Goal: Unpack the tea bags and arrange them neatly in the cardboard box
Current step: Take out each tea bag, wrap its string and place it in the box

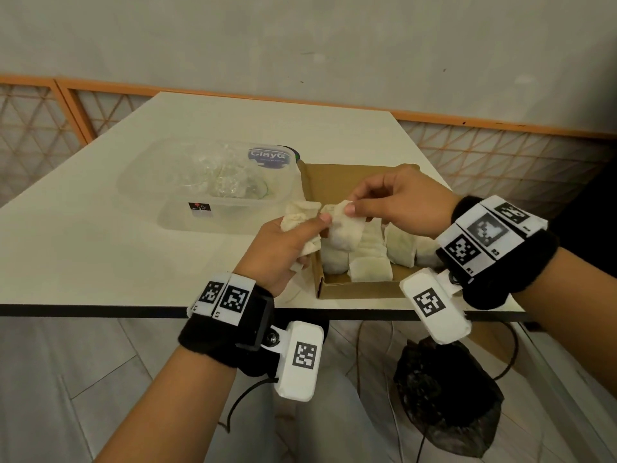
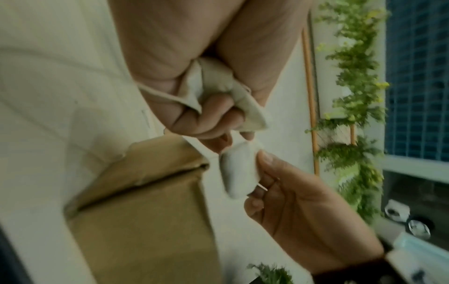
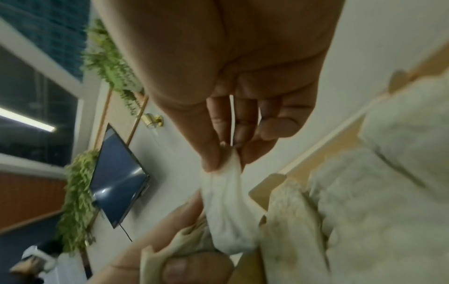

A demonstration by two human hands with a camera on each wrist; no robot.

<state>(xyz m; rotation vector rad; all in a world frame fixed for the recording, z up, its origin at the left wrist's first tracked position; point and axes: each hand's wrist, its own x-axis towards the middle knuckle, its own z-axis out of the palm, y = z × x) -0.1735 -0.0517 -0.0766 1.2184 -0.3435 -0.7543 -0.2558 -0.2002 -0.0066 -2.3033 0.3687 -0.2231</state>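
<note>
Above the left edge of the brown cardboard box (image 1: 354,289), both hands meet. My left hand (image 1: 315,225) grips a small bunch of cream tea bags (image 1: 300,212) in its curled fingers. My right hand (image 1: 350,205) pinches the top of one white tea bag (image 1: 344,228) between thumb and fingertips, right next to the left fingertips. In the left wrist view the bunch (image 2: 218,84) sits in the palm and the white tea bag (image 2: 239,171) hangs between both hands. In the right wrist view the pinched tea bag (image 3: 226,207) hangs down. Several tea bags (image 1: 370,259) stand in rows inside the box.
A clear plastic container (image 1: 173,208) with crumpled clear wrappers stands left of the box, and a blue-labelled lid (image 1: 270,157) lies behind it. The white table (image 1: 100,255) has its front edge just below my wrists. A black bag (image 1: 447,396) lies on the floor.
</note>
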